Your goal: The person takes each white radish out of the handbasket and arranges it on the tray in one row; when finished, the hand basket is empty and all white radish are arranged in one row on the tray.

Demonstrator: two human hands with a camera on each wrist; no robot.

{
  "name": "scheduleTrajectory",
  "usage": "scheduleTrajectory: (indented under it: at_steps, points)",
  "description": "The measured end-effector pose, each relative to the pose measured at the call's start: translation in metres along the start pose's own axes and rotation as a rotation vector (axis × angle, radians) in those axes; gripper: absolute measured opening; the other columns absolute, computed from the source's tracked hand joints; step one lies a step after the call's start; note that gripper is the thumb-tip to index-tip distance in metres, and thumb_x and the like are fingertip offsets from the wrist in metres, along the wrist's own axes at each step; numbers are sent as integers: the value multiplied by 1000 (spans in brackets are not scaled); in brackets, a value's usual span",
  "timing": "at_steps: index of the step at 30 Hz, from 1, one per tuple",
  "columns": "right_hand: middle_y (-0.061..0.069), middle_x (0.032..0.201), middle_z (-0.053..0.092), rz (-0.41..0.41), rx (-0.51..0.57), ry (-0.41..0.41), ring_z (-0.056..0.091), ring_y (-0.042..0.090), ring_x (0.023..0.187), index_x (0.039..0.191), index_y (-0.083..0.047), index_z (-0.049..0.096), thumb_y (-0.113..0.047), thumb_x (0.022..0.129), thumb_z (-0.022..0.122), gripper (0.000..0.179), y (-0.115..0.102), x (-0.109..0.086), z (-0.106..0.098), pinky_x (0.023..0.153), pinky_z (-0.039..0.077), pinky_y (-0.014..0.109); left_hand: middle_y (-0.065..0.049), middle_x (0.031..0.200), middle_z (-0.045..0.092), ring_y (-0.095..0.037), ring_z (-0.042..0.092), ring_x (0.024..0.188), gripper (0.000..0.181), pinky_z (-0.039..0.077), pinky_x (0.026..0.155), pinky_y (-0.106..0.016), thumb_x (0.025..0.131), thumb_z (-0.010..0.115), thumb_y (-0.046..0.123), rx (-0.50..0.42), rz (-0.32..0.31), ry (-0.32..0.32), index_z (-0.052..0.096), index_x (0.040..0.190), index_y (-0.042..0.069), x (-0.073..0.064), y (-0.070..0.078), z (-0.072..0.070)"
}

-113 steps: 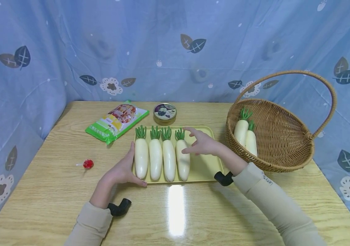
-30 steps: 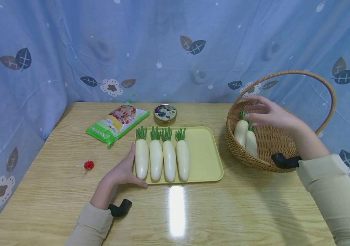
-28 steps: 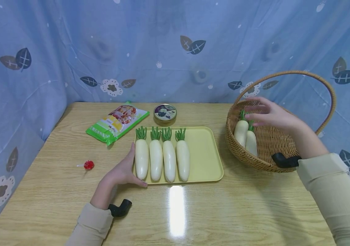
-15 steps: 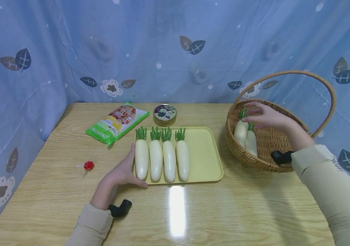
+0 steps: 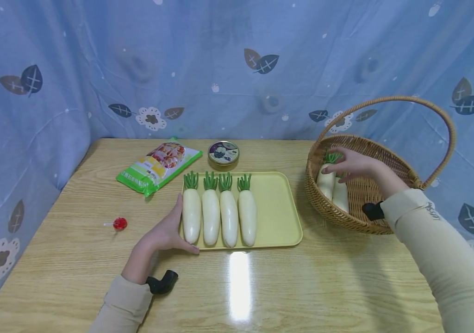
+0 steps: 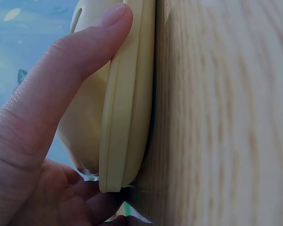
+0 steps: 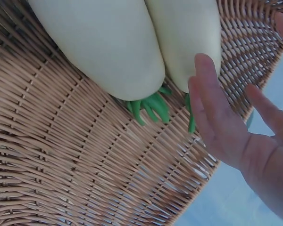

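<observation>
My left hand (image 5: 164, 236) holds the near left corner of a yellow tray (image 5: 278, 208); in the left wrist view its thumb lies on the tray's rim (image 6: 120, 117) and its other fingers reach round the far side. Several white radishes with green tops lie side by side on the tray, the rightmost radish (image 5: 247, 217) beside the bare part. My right hand (image 5: 355, 166) is inside the wicker basket (image 5: 320, 203), fingers spread over the tops of two radishes. In the right wrist view the larger radish (image 7: 104, 47) lies beside the other radish (image 7: 188, 37), nearer the fingers.
A green and white food packet (image 5: 159, 166) lies at the back left, with a round tin (image 5: 223, 153) behind the tray. A red lollipop (image 5: 119, 224) is on the left of the table. The basket's tall handle (image 5: 449, 125) arches above the right forearm.
My right hand has gone from the tray's rightmost radish to the basket, then lower toward the radishes there. My left hand and the radishes on the tray have stayed put.
</observation>
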State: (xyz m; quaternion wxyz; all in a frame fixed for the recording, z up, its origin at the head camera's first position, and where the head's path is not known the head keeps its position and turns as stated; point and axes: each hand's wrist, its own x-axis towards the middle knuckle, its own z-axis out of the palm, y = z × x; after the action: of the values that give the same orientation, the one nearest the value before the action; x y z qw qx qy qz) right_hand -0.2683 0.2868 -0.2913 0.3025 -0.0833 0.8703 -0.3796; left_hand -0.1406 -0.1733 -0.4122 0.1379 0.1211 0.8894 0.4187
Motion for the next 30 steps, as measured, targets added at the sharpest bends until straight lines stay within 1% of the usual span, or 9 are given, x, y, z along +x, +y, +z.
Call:
scheduleTrajectory:
  at_steps: [4, 10, 12, 17, 20, 26, 30]
  points:
    - [40, 133, 16, 48, 12, -22, 26, 54, 121, 144, -1, -9, -21, 91, 55, 85, 1, 6, 3, 85, 47, 49, -23, 149, -9, -35, 1, 136, 149, 11, 109, -48, 46, 91, 36, 6, -4, -3, -18, 141, -2, 1, 0, 0]
    - [41, 138, 4, 109, -37, -50, 22, 57, 121, 143, -1, -15, -23, 91, 56, 91, -4, 11, 6, 82, 49, 46, -23, 149, -10, -36, 0, 136, 149, 10, 109, -48, 46, 91, 35, 5, -17, -7, -18, 141, -2, 0, 1, 1]
    - [41, 139, 1, 121, -46, -66, 21, 57, 121, 142, -1, -17, -24, 90, 56, 92, -5, 12, 6, 81, 50, 46, -23, 149, -9, -36, 1, 136, 150, 11, 109, -48, 46, 91, 35, 4, -15, -6, -19, 141, -2, 0, 1, 1]
    - [40, 140, -4, 137, -19, -96, 19, 57, 122, 142, -3, -19, -23, 91, 55, 92, -4, 15, 6, 84, 48, 47, -24, 149, -9, -36, 1, 136, 150, 11, 109, -48, 46, 91, 36, 6, 0, -1, -19, 141, -2, 0, 0, 1]
    - [39, 140, -6, 144, -11, -110, 20, 56, 122, 142, -3, -20, -23, 91, 55, 92, -2, 17, 6, 85, 47, 48, -24, 149, -9, -36, 1, 136, 150, 11, 109, -48, 46, 91, 36, 7, -1, 0, -19, 141, -2, 0, 0, 1]
    - [38, 140, -4, 174, -2, -141, 24, 55, 122, 142, -5, -20, -24, 90, 56, 94, 3, 20, 8, 85, 48, 47, -23, 149, -10, -36, 1, 136, 150, 10, 109, -48, 46, 91, 36, 2, -9, -1, -19, 141, -1, 0, 0, 0]
    - [39, 138, 0, 167, -15, -130, 25, 53, 122, 142, -2, -17, -22, 90, 57, 93, 6, 23, 10, 85, 48, 47, -23, 149, -10, -36, 0, 136, 150, 10, 109, -48, 45, 91, 36, 1, -14, -1, -19, 141, -1, 1, 0, 1]
